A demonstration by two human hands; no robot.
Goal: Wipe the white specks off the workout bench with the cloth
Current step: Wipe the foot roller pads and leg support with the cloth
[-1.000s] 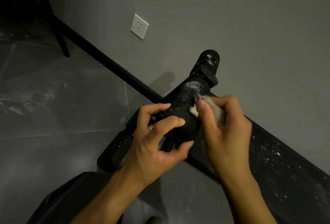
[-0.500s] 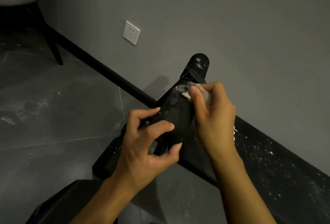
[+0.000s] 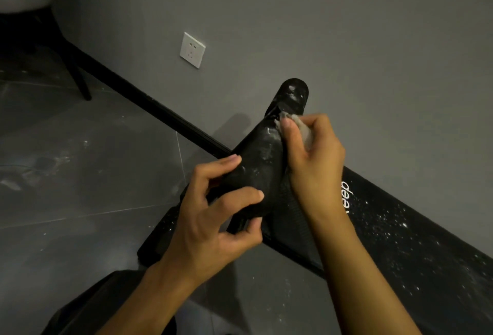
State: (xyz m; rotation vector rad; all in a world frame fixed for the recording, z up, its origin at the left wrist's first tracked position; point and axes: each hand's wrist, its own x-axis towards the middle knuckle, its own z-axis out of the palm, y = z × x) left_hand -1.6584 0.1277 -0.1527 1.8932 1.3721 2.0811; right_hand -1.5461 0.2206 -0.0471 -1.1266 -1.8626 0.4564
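A black workout bench (image 3: 416,241) runs along the grey wall, its pad dotted with white specks. At its left end a black foam roller (image 3: 256,164) sticks up and away, smeared with white dust. My left hand (image 3: 213,217) grips the near end of this roller, fingers curled round it. My right hand (image 3: 312,153) holds a small pale cloth (image 3: 304,132) bunched in its fingers and presses it against the roller's upper right side. A second roller end (image 3: 293,94) shows beyond the cloth.
A white wall socket (image 3: 192,49) sits on the grey wall above the black skirting board (image 3: 149,105). A dark chair leg (image 3: 77,78) stands at the far left on the dusty grey tiled floor (image 3: 80,164). My dark trouser leg (image 3: 88,310) fills the bottom left.
My right hand has slid the cloth up along the roller, away from me. The left hand keeps its grip on the roller's near end.
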